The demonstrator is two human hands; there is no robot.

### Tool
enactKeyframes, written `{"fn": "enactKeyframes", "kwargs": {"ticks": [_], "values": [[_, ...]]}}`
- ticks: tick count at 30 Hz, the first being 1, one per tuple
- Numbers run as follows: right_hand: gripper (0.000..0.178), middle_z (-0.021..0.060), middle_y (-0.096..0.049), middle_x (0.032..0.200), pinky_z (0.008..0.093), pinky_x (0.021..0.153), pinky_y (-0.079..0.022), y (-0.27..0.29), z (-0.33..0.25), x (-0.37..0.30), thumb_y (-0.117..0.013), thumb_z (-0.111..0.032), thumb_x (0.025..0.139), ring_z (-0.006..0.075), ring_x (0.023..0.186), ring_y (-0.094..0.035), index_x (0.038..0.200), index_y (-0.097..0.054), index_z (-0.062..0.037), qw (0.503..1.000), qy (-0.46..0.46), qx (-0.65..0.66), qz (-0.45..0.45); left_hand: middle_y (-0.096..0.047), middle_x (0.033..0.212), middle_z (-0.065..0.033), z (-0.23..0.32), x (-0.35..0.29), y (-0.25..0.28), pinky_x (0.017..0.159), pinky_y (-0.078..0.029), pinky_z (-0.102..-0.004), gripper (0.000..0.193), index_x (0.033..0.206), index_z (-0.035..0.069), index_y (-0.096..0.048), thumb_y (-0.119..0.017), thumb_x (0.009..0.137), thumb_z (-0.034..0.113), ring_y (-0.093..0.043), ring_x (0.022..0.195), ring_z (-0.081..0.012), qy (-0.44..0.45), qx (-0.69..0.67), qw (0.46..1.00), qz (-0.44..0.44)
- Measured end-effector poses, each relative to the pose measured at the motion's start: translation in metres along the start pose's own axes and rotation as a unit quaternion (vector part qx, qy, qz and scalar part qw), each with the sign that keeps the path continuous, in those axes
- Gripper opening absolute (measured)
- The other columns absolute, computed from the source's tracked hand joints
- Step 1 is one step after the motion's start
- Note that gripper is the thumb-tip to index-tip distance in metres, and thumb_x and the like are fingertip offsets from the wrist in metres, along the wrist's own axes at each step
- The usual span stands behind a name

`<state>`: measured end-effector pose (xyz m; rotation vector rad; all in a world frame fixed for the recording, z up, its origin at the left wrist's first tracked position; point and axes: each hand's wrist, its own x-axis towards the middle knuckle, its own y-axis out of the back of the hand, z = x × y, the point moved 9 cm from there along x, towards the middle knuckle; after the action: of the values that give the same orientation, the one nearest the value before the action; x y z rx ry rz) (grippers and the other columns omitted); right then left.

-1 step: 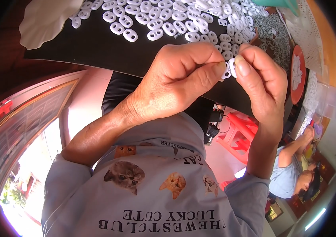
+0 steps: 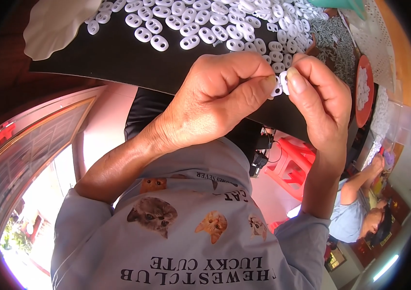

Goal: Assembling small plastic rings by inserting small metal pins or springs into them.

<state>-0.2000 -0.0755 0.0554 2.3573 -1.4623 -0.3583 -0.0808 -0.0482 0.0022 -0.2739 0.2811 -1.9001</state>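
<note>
Over the near edge of the dark table [image 2: 94, 60], my hands meet fingertip to fingertip. My left hand [image 2: 215, 96] is closed, thumb against bent forefinger, pinching a small white two-hole cord lock part [image 2: 277, 90]. Right beside it, my right hand [image 2: 320, 94] pinches a white plastic part [image 2: 284, 82] between thumb and forefinger. The fingertips cover much of both parts, and I cannot tell whether they are joined. Beyond my hands lie several loose white oval cord lock parts [image 2: 189, 29], each with two holes. A heap of small metal springs [image 2: 333, 43] lies to their right.
A cream scalloped tray [image 2: 53, 29] sits at the far left. Small white pieces fill a red plate [image 2: 360, 113] at the right, near a green container [image 2: 343, 5]. Below the table stands a red stool [image 2: 290, 169]. Another person [image 2: 353, 208] works at the right.
</note>
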Motion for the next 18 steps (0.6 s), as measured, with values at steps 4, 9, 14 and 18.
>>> {"fn": "enactKeyframes", "kwargs": {"ticks": [4,9,14,18], "values": [[0.017,-0.0026,-0.053,0.070,0.0217,0.057,-0.035,0.0000,-0.0014,-0.0009,-0.062,-0.010,0.098,0.0042,0.065,-0.043,0.087,-0.059,0.0020,1.000,0.003,0.003,0.014,-0.056,0.074,0.0008,-0.0005,-0.0002,0.0001,0.060,-0.039,-0.0203,0.018,0.096,-0.001,-0.064,-0.055,0.103,0.013,-0.048,0.066,-0.0040,0.000,0.005,1.000,0.002],[0.015,-0.0021,-0.053,0.071,0.0215,0.059,-0.037,-0.0005,-0.0028,-0.0010,-0.062,-0.008,0.098,0.0043,0.066,-0.043,0.087,-0.058,0.0024,1.000,0.008,0.002,0.016,-0.056,0.074,0.0008,-0.0004,-0.0007,-0.0004,0.060,-0.039,-0.0201,0.019,0.096,-0.001,-0.064,-0.055,0.103,0.014,-0.048,0.066,-0.0041,-0.003,0.006,1.000,0.001],[0.015,-0.0019,-0.053,0.071,0.0211,0.059,-0.037,-0.0014,-0.0017,-0.0013,-0.062,-0.007,0.098,0.0039,0.066,-0.043,0.087,-0.058,0.0026,0.999,-0.008,0.027,0.032,-0.056,0.073,0.0006,0.0010,-0.0005,0.0003,0.060,-0.039,-0.0205,0.019,0.095,-0.001,-0.063,-0.055,0.103,0.014,-0.048,0.066,-0.0043,-0.016,0.001,1.000,0.011],[0.016,-0.0022,-0.052,0.070,0.0215,0.058,-0.035,-0.0017,-0.0019,-0.0006,-0.061,-0.007,0.098,0.0039,0.065,-0.042,0.085,-0.057,0.0023,0.999,-0.005,0.017,0.030,-0.056,0.073,0.0004,0.0009,-0.0006,0.0005,0.059,-0.039,-0.0207,0.019,0.095,-0.001,-0.063,-0.055,0.103,0.014,-0.048,0.065,-0.0044,-0.008,0.004,1.000,0.002]]}}
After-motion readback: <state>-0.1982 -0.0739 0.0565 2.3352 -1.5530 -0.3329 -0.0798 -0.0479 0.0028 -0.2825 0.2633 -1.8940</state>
